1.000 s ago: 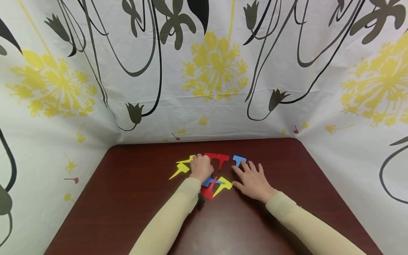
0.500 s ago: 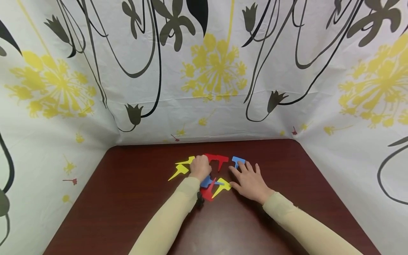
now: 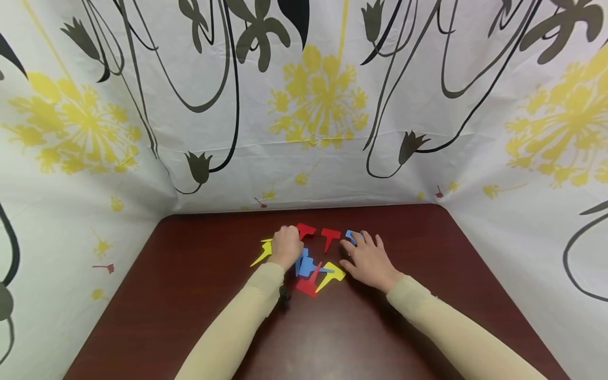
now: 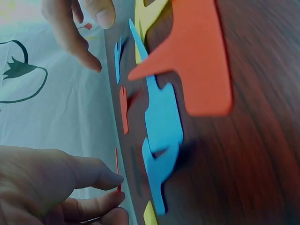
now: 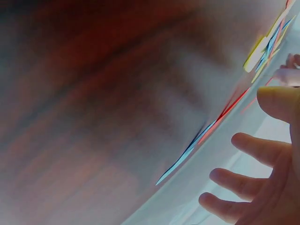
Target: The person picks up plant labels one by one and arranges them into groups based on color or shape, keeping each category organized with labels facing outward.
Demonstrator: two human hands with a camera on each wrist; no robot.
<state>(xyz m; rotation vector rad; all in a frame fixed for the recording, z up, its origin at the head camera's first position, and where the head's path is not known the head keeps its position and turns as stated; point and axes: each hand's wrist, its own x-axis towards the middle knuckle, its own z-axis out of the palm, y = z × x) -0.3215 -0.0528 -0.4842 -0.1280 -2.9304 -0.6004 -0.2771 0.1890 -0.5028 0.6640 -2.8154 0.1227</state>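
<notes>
Tabletop (image 3: pixel 190 295) stretched beneath both hands: the right hand (image 3: pixel 372 264) spread its fingers, grasping nothing, near a blue tag (image 3: pixel 349 235), while the left hand (image 3: pixel 286 247) pinched a red tag (image 3: pixel 305 230) near the far edge, left of a second red tag (image 3: pixel 330 235). Repositioning the pinched piece seemed the step underway; next, it probably needed laying flat and releasing.

White floral cloth (image 3: pixel 266 158) behind and beside a red-brown table (image 3: pixel 332 332)
</notes>
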